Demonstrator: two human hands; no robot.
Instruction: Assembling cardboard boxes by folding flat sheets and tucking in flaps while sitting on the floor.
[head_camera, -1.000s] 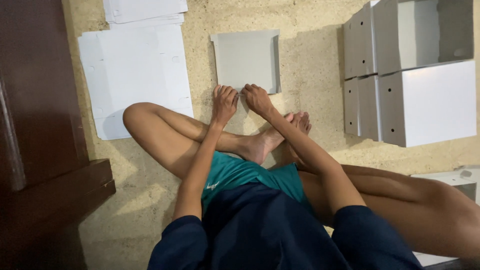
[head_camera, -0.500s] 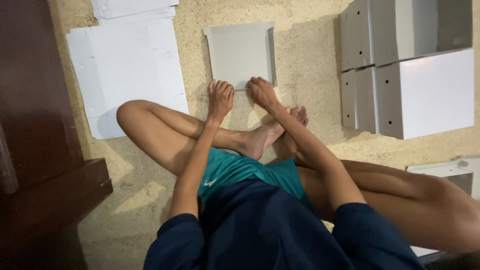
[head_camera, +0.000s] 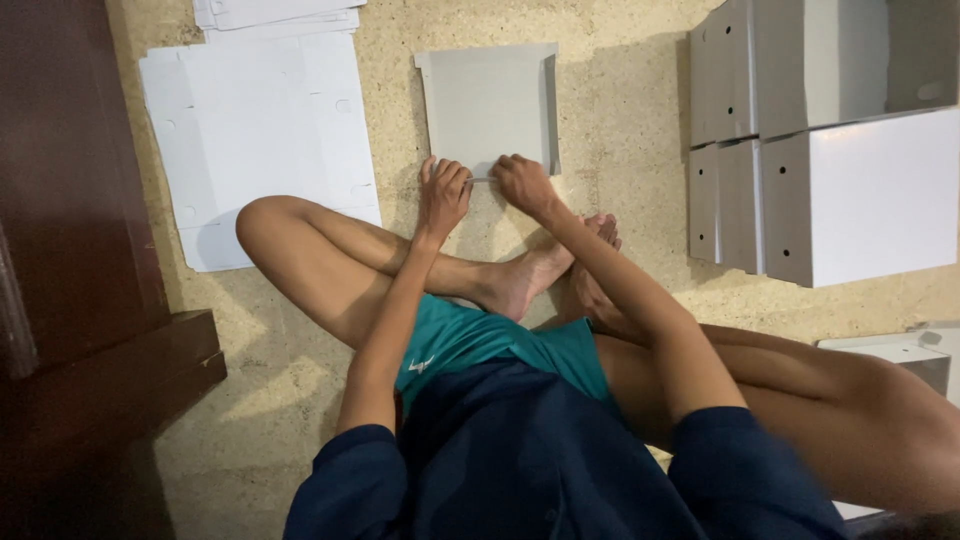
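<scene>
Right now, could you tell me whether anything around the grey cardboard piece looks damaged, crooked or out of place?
Nothing stands out. The grey cardboard piece lies flat and square, both the left hand and right hand pressing its near edge. The white sheets and folded boxes sit tidy.

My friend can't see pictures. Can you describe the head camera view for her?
A person sitting cross-legged on a speckled floor presses the left hand and right hand on a grey cardboard sheet's near edge, between flat white sheets and folded boxes.

Both arms stretched toward twelve o'clock, hands side by side.
Left hand (head_camera: 443, 195) lies palm-down, fingers curled at their tips; right hand (head_camera: 522, 183) is knuckles-up, fingers bent under.
</scene>
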